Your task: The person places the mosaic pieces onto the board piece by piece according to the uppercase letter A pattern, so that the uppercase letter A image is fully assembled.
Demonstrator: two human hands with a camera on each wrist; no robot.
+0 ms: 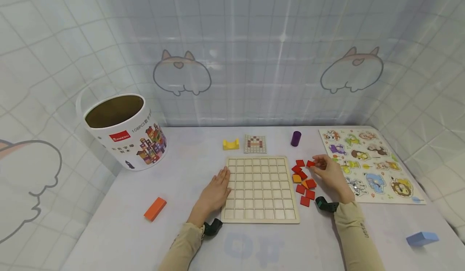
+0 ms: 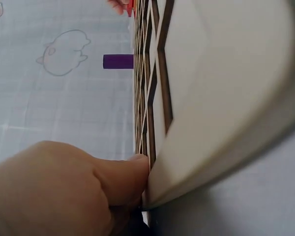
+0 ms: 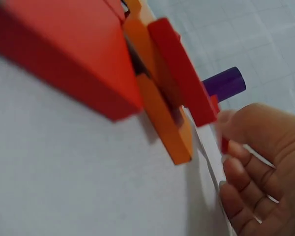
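Observation:
A pale wooden grid board (image 1: pixel 260 190) lies flat on the table in front of me. My left hand (image 1: pixel 215 191) rests along its left edge with the fingers extended, and in the left wrist view the thumb (image 2: pixel 130 178) touches the board's side. To the right of the board, my right hand (image 1: pixel 331 175) pinches a small red tile (image 1: pixel 310 163) between thumb and fingers. This tile (image 3: pixel 224 145) is largely covered by the fingers in the right wrist view. Several loose red tiles (image 1: pixel 305 201) and orange pieces (image 1: pixel 296 178) are scattered between that hand and the board.
Behind the board are a yellow notched block (image 1: pixel 231 145), a pattern card (image 1: pixel 255 150) and a purple cylinder (image 1: pixel 296 138). An animal puzzle board (image 1: pixel 385 200) lies right, a white bucket (image 1: pixel 125 141) stands left. An orange block (image 1: pixel 155 209) and a blue block (image 1: pixel 422 238) lie nearer.

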